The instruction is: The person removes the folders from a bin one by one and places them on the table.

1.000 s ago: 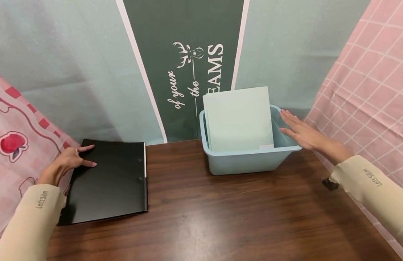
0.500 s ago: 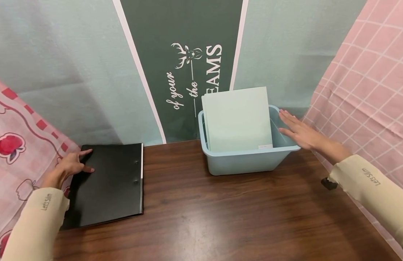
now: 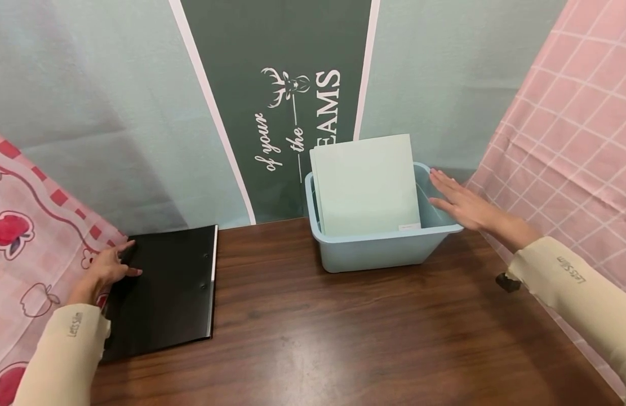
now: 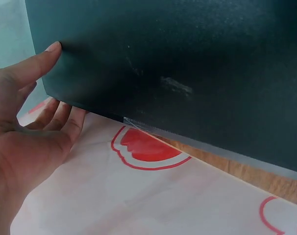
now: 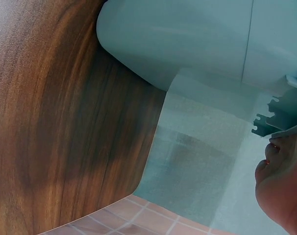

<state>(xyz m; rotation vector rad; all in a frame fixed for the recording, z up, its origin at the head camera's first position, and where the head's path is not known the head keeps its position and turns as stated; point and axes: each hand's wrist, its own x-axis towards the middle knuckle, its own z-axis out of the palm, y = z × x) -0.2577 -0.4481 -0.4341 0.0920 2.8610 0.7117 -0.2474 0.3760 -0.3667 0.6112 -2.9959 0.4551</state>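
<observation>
A black clipboard-sized folder (image 3: 165, 287) with a pale strip along its right edge is at the left of the table. My left hand (image 3: 106, 268) holds its far left corner. In the left wrist view the thumb (image 4: 45, 58) presses the broad dark face while the other fingers curl behind the edge. At the light blue bin (image 3: 373, 254), my right hand (image 3: 462, 202) rests with straight fingers on the right rim. Pale green folders (image 3: 365, 186) lean upright in the bin's left part, rising above the rim; a small white label (image 3: 409, 227) shows low on the front one.
Brown wood-grain table (image 3: 292, 316) spreads between folder and bin. A grey-green printed curtain (image 3: 140, 141) hangs behind. Pink cloth with apples (image 3: 34, 254) borders the left, and pink checked cloth (image 3: 561, 141) the right. A small dark object (image 3: 507, 282) shows under the right sleeve.
The black folder and my left hand have shifted slightly left and nearer to me. My right hand stays on the bin's rim; the whole view has drifted a little.
</observation>
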